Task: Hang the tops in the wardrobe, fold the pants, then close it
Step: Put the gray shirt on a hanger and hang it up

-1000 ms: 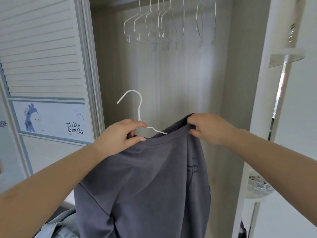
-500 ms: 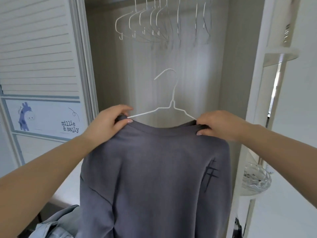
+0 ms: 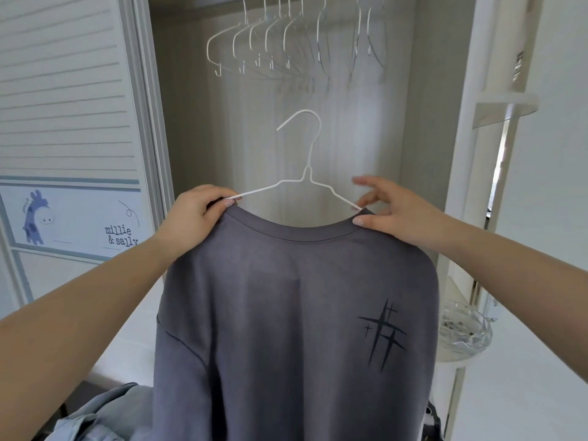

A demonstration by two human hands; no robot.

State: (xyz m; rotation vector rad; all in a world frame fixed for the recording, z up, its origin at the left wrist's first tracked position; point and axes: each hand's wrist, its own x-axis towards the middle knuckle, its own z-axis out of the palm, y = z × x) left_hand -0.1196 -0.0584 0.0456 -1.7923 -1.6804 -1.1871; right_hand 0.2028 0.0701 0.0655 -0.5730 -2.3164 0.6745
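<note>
The right hand (image 3: pixel 397 214) has loosened since half a second ago, fingers now spread; the left hand (image 3: pixel 194 218) pinches the grey cotton top (image 3: pixel 286 313) on its upright white wire hanger (image 3: pixel 305 167), hook pointing left, below the empty hangers (image 3: pixel 270 49).

Setting: home bedroom, likely a child's | Centre: open wardrobe (image 3: pixel 286 122) with empty white wire hangers (image 3: pixel 270 49) at the top | Left: louvred door (image 3: pixel 63 90), cartoon giraffe panel (image 3: pixel 73 218) lettered "millie & sally" | Lower right: glass bowl (image 3: pixel 464 332) on a white surface

Top (image 3: pixel 296 313) on hanger (image 3: pixel 304 173), before wardrobe (image 3: pixel 420 122)
</note>
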